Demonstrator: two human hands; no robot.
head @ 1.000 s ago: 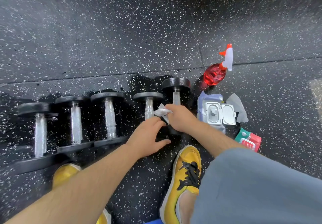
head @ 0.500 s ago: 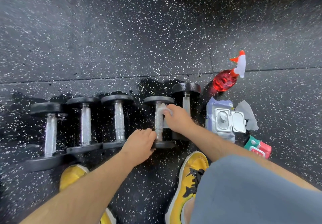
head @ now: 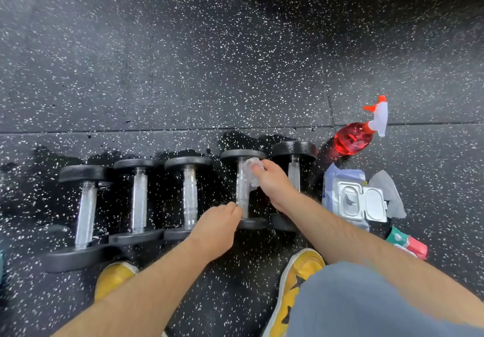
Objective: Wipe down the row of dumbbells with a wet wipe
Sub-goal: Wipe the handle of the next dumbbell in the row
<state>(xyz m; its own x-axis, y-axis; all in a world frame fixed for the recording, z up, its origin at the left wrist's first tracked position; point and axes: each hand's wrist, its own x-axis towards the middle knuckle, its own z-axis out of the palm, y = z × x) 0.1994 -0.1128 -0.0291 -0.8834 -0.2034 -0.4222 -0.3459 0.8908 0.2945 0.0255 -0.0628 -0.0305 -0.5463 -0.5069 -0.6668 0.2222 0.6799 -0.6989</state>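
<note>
Several black dumbbells with knurled steel handles lie in a row on the speckled rubber floor. My right hand [head: 272,182] grips a crumpled white wet wipe [head: 252,169] against the far end of the handle of the fourth dumbbell [head: 242,190]. My left hand [head: 216,225] holds that dumbbell at its near end, fingers curled by the near head. The fifth dumbbell [head: 293,153] lies just right of my right hand, its near head hidden by my forearm. The other dumbbells [head: 137,200] lie to the left.
An open wet wipe pack [head: 351,198] lies right of the row with a grey used wipe [head: 387,192] beside it. A red spray bottle [head: 353,137] lies behind the pack. A small red and green packet [head: 407,243] sits nearer me. My yellow shoes [head: 298,279] stand close to the dumbbells.
My right hand moved the wipe from the near part of the fourth dumbbell up along its handle to the far end. My left hand shifted onto the near end of that dumbbell.
</note>
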